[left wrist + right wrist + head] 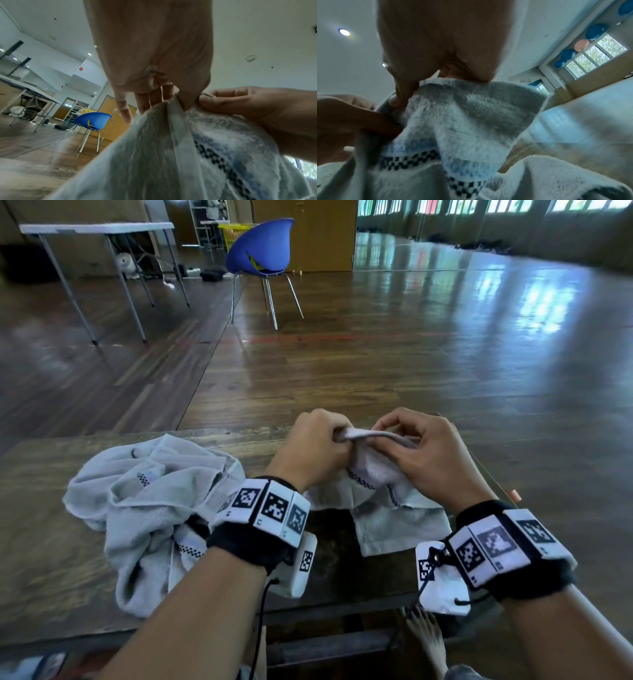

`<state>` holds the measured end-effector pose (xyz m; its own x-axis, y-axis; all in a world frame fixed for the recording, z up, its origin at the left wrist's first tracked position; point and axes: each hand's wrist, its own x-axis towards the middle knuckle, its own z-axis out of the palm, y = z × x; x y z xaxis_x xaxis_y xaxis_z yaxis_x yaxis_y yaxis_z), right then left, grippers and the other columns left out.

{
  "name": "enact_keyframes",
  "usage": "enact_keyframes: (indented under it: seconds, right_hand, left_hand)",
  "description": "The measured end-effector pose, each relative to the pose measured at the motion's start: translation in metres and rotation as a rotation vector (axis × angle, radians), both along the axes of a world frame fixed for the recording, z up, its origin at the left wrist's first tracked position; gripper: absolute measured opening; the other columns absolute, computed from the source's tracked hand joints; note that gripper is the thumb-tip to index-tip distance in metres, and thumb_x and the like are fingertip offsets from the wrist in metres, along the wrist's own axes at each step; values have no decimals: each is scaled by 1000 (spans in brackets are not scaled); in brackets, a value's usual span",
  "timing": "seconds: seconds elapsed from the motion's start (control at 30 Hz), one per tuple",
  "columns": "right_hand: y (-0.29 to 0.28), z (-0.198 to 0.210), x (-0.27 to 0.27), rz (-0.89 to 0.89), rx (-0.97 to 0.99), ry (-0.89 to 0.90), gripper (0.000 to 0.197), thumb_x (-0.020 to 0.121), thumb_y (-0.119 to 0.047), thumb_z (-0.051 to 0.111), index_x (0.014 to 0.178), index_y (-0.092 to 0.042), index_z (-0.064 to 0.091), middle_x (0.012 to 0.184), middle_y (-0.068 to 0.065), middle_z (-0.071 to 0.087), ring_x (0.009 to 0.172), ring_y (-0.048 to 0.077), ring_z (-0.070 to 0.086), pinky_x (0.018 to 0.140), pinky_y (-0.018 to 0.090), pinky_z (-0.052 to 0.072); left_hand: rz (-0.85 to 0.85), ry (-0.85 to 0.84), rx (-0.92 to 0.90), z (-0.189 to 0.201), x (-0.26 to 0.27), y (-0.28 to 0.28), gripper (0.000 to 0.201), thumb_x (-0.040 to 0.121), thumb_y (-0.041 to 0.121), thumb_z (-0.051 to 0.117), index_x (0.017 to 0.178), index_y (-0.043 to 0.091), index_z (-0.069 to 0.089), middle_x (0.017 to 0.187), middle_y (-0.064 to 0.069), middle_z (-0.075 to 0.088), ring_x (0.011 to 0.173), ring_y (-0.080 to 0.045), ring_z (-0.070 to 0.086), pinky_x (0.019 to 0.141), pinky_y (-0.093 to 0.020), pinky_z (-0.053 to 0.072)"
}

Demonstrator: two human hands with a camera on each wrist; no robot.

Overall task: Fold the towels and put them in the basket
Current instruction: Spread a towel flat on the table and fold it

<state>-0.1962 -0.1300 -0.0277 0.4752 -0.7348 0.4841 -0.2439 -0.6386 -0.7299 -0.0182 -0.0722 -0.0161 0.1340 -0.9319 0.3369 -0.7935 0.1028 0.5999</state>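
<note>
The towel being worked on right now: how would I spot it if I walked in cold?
Find the wooden table nearest the person. Two pale towels lie there: a crumpled towel untouched at the left, and the held towel in the middle. Only that one is lifted at its top edge, pinched by the left hand and the right hand.

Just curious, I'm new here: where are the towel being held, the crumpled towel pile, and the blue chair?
held towel [376, 470], head view, its raised middle.
crumpled towel pile [147, 501], head view, its centre.
blue chair [263, 244], head view, its shell.

Head above; wrists below, upward.
</note>
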Motion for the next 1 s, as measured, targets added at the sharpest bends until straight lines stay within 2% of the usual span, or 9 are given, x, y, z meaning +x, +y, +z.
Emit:
enact_keyframes:
  seconds: [0.07,0.2,0.33,0.43,0.5,0.6,0.77,0.9,1.0]
  right_hand:
    - [-5,-3,-6,-19,-13,89,5,84,-33,76,84,-29,72,73,-10,70,65,3,63,58,16,50]
    - [-12,-10,-17,-166,46,449,16,87,-31,63,73,-23,67,58,-7,60,61,20,59,60,39,52]
    - [-20,0,-22,-441,-67,119,19,88,-16,53,90,-20,72,70,-6,68,72,19,65,70,40,56]
    - [-20,9,-22,-555,-211,-161,26,89,-10,48,94,-22,70,71,-19,62,69,-4,59,69,23,45]
    - [-21,8,-23,-513,-144,-167,24,94,-11,49,94,-22,70,73,-18,63,70,-3,60,67,23,45]
    - [-27,-2,-34,-456,70,280,32,99,-35,53,71,-28,66,58,-6,56,59,18,56,60,31,49]
    - [-30,-27,-50,-269,388,878,32,96,-33,56,76,-14,72,65,0,65,56,14,57,51,24,42]
    - [-30,-40,-35,-73,423,911,26,97,-27,56,89,-24,80,70,-4,68,61,8,57,55,21,44]
    - [-35,-46,-21,46,386,618,24,97,-21,60,92,-36,79,75,-12,74,70,5,65,66,21,49]
  left_hand:
    - [93,25,-111,4,4,0,26,76,8,52,84,16,76,78,0,72,76,-15,65,67,-31,52]
    - [384,98,-259,7,20,0,22,85,6,53,92,18,70,87,2,69,82,-14,62,65,-20,47]
    - [494,20,-237,5,41,4,17,84,8,61,93,15,73,84,0,67,73,-16,56,56,-14,32]
    - [464,87,-283,7,44,7,22,84,4,59,94,13,76,75,4,64,65,-14,53,51,-7,34]
    - [374,243,-326,9,41,7,25,85,3,58,97,17,75,79,7,68,71,-9,57,54,-5,37]
    - [270,433,-216,8,40,7,22,91,10,52,84,19,70,74,12,67,68,-3,55,57,-16,42]
    - [60,24,382,-5,36,6,36,90,18,51,55,15,41,53,-4,40,49,-19,34,56,-32,32]
    - [6,-26,472,-11,31,7,37,89,22,52,55,16,40,53,-2,38,53,-19,36,57,-32,31]
    - [44,20,337,-6,33,7,37,89,20,55,54,14,43,52,0,42,52,-18,39,56,-28,33]
